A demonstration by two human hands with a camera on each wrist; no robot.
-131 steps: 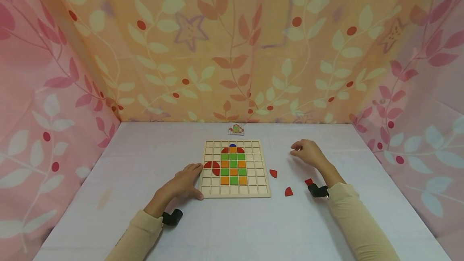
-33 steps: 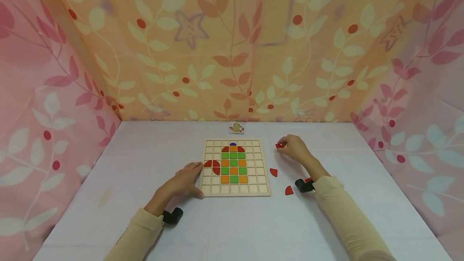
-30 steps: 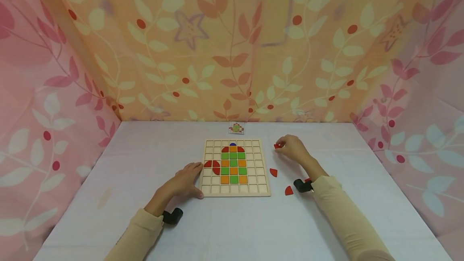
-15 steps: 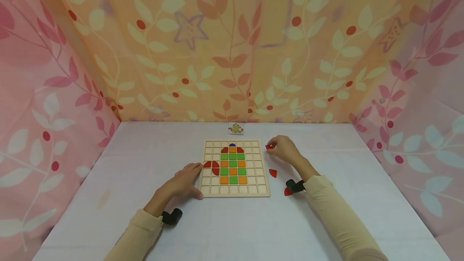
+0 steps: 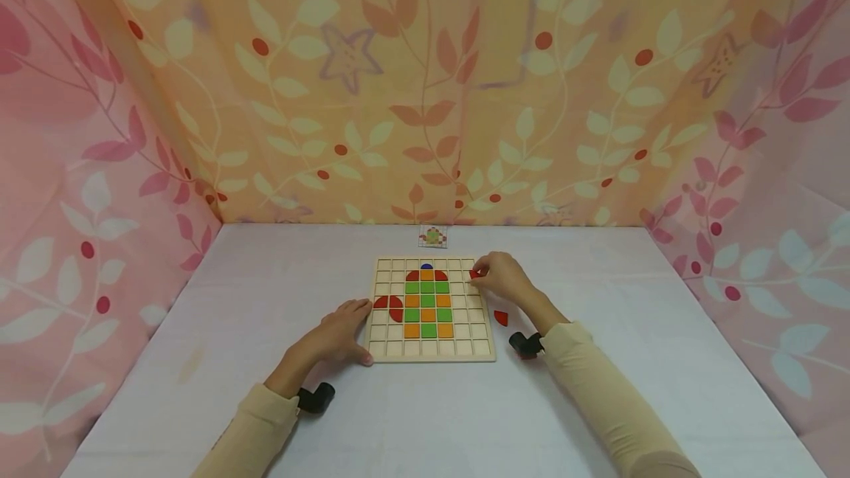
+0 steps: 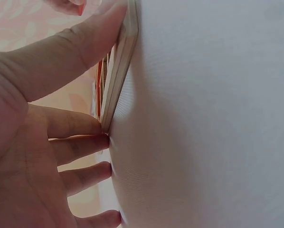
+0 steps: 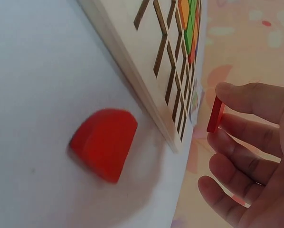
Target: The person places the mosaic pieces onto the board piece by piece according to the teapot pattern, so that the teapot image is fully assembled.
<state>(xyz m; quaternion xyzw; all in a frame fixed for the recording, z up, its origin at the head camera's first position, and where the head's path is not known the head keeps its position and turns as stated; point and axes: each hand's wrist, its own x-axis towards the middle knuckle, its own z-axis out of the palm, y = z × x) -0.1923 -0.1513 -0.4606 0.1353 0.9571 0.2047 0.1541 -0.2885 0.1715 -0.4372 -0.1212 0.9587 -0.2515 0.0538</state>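
Note:
My right hand (image 5: 502, 276) pinches a red quarter-circle tile (image 7: 216, 115) between thumb and fingertips. It hangs above the upper right side of the wooden grid board (image 5: 478, 347). The board holds green and orange square tiles in the middle columns, red rounded tiles (image 5: 395, 308) at left and top, and a blue half-round tile (image 5: 426, 267) at the top. My left hand (image 5: 339, 332) rests at the board's left side, thumb at the near corner, fingers extended and touching the edge and the tablecloth.
A loose red quarter-circle tile (image 5: 501, 319) lies right of the board. Another red tile (image 5: 527, 356) is mostly covered by the black wrist camera (image 5: 524, 344). A small pattern card (image 5: 433, 236) lies behind the board. Floral curtains (image 5: 425, 94) enclose the white table.
The right hand, reaching in from the right without a visible tile at first, now holds a red one and has moved left over the board. The left hand stays put.

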